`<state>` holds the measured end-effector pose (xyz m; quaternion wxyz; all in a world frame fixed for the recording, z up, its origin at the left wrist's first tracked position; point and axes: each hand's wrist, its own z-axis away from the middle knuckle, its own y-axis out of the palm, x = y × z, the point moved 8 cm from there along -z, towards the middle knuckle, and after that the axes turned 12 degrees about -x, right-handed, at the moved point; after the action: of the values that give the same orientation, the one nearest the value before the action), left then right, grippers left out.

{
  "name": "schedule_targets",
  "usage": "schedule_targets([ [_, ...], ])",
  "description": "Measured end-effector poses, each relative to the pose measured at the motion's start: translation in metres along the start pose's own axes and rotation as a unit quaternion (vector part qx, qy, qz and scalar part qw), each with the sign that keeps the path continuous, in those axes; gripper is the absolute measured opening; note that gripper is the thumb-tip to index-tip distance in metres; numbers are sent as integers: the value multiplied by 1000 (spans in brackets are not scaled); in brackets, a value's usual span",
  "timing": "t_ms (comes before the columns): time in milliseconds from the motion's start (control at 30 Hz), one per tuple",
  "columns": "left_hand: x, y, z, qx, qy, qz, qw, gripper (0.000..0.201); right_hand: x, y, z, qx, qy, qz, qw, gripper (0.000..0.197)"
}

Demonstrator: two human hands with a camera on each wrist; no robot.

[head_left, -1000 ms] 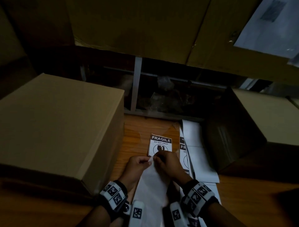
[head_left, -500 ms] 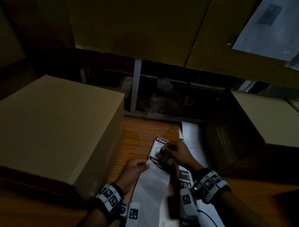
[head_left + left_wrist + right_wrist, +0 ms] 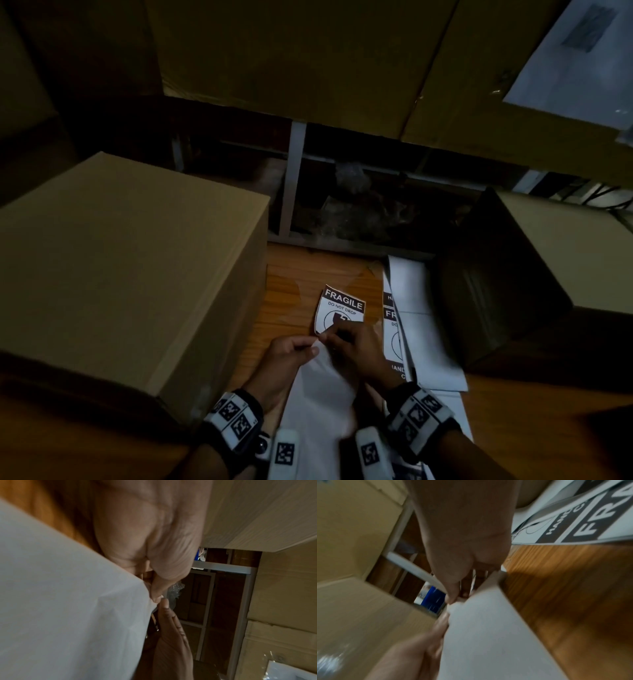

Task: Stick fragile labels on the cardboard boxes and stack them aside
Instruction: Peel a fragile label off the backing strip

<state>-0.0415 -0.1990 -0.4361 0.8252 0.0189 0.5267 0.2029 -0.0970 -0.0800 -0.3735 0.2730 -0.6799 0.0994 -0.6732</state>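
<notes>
1. Fragile label [image 3: 342,308], a black-and-white printed sticker reading "FRAGILE DO NOT DROP", stands above the wooden table [image 3: 318,274] between the two hands, its lower part hidden behind the fingers.
2. Right hand [image 3: 354,349] has its fingers curled, pinching the label's lower edge at the fingertips.
3. Left hand [image 3: 286,359] pinches the top corner of the white backing sheet [image 3: 318,404] between thumb and curled fingers, right beside the right hand's fingertips; the left wrist view shows the thumb [image 3: 159,588] pressed on the sheet's edge.
4. The backing sheet runs from the fingers down toward the person, between both wrists.
5. A large plain brown cardboard box [image 3: 120,274] sits on the table to the left, close to the left hand.
6. A second brown cardboard box [image 3: 561,257] sits to the right, in shadow.
7. Flat white sheets of printed fragile labels [image 3: 397,329] lie on the table just right of the right hand, reaching to the right box.
</notes>
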Motion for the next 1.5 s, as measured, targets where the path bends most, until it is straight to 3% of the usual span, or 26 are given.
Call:
schedule_targets([
  [133, -3, 3, 8, 37, -2, 17, 999, 26, -9, 0, -1, 12, 68, -70, 995, 24],
  [233, -6, 3, 13, 42, -8, 37, 998, 25, -11, 3, 0, 13, 105, -109, 988, 22],
  [467, -4, -1, 14, 2, -31, 69, 997, 25, -9, 6, -3, 16, 157, -179, 971, 34],
  [700, -9, 1, 15, -65, -29, 71, 995, 21, -8, -2, 2, 142, 207, -226, 941, 35],
  [800, -7, 2, 16, -92, -4, 46, 995, 21, -22, -16, -4, 130, 268, -273, 915, 52],
  [867, -7, 0, 17, -114, 5, 28, 993, 21, -19, -33, -17, 84, 212, -238, 944, 38],
  [967, -8, 0, 18, -147, -1, 3, 989, 19, 6, -36, -20, 92, 29, -55, 994, 12],
  [1033, -12, -2, 20, -164, 10, -39, 986, 19, 9, -16, -14, 140, -66, 97, 983, 8],
  [1100, -23, -6, 24, -191, 43, -101, 975, 16, 4, -1, -9, 145, -120, 197, 962, 9],
  [1167, -39, -14, 33, -232, 105, -218, 942, 15, -1, 9, -5, 108, -181, 253, 944, 9],
  [1267, -65, -14, 61, -308, 251, -443, 804, 25, -6, 14, 2, 44, -200, 267, 942, 20],
  [1333, -60, 0, 73, -263, 316, -501, 762, 24, -7, 15, 6, 12, -187, 259, 948, 22],
  [1433, -26, 14, 74, -144, 303, -591, 734, 41, -6, 19, 13, 4, -184, 273, 944, 21],
  [1500, -12, 14, 77, -94, 321, -646, 687, 45, -5, 18, 15, -5, -177, 274, 945, 18],
])
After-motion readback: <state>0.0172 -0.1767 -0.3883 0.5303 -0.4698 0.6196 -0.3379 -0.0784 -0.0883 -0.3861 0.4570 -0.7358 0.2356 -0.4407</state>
